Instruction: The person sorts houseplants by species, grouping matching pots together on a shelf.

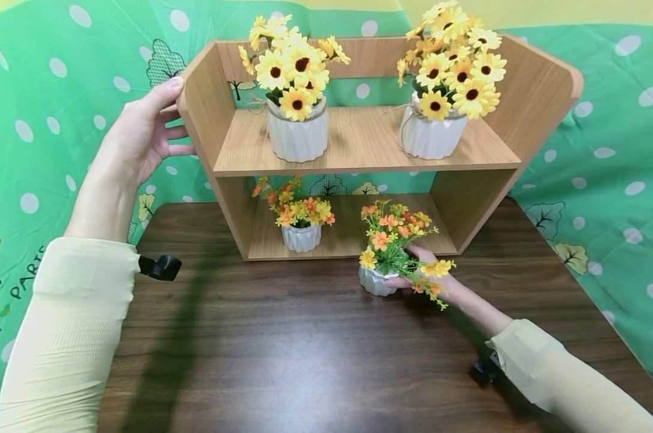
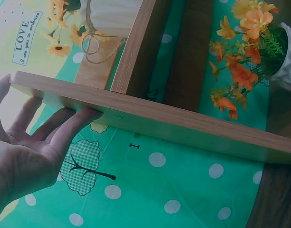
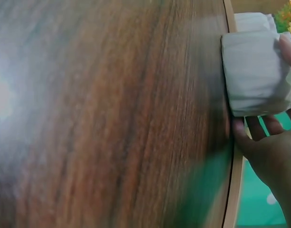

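Note:
My left hand (image 1: 156,129) touches the outer face of the left side panel of a wooden two-tier shelf (image 1: 367,165). Its fingertips rest along the panel in the left wrist view, fingers fairly straight. My right hand (image 1: 423,255) grips a small white fluted pot (image 1: 377,281) of orange and yellow flowers just in front of the shelf's lower tier. Fingers wrap around that pot's side in the right wrist view; the flowers partly cover the hand in the head view. A similar small flower pot (image 1: 302,238) stands on the lower tier, at the left.
On the upper tier stand two larger white pots of yellow daisies, a left pot (image 1: 298,135) and a right pot (image 1: 432,135). The shelf sits on a dark wooden table (image 1: 283,349). Behind hangs a green polka-dotted cloth (image 1: 619,150).

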The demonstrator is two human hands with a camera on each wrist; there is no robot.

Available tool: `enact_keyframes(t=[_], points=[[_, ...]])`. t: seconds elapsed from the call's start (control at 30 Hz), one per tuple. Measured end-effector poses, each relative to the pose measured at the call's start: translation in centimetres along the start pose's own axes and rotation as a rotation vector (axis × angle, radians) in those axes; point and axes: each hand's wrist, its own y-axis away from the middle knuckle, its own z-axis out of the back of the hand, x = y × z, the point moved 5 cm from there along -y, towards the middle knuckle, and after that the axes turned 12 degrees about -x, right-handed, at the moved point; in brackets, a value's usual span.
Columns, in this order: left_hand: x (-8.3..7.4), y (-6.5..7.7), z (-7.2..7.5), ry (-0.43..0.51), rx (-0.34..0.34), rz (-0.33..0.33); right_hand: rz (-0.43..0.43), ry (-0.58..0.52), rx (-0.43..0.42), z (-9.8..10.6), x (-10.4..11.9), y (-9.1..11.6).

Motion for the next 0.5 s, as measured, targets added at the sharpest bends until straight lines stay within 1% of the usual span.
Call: enact_keyframes(t=[0.13, 0.23, 0.37, 0.43, 0.5], points=[[0.0, 0.0, 0.0, 0.005, 0.0, -0.002, 0.01, -0.001, -0.006, 0.3, 0.1, -0.1], [0.0, 0.0, 0.1, 0.0, -0.003, -0.002, 0.02, -0.025, -0.015, 0.7, 0.3, -0.2], [0.1, -0.1, 0.1, -0.002, -0.006, -0.004, 0.058, -0.034, -0.04, 1.5, 0.5, -0.5], [0.1, -0.2, 0.1, -0.002, -0.008, -0.004, 0.074, -0.016, -0.058, 1.9, 0.2, -0.8], [0.1, -0.2, 0.1, -0.005, -0.011, -0.005, 0.072, -0.015, -0.066, 2.3, -0.2, -1.1]])
